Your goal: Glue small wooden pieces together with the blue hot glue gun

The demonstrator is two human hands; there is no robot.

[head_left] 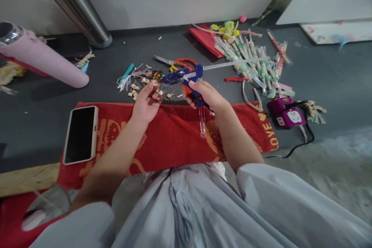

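Observation:
My right hand point(207, 95) is wrapped round the handle of a blue hot glue gun point(183, 75), its orange trigger under my fingers. A long clear glue stick point(235, 62) juts out of its back end. The nozzle points left, towards my left hand point(147, 102), whose thumb and fingertips are pinched on a small pale piece point(155, 83). More crumbly pale bits point(134, 92) lie beside that hand. Behind them are a bundle of white threads point(126, 81), a teal stick point(128, 70) and orange-handled scissors point(177, 62), partly hidden by the glue gun.
A red towel point(171, 143) covers the table's front edge, with a phone point(80, 135) on its left. Wrapped sticks point(252, 60) are heaped at the right, near a purple plug adapter point(286, 113) with a black cord. A pink bottle point(49, 58) and a steel flask point(78, 7) stand left.

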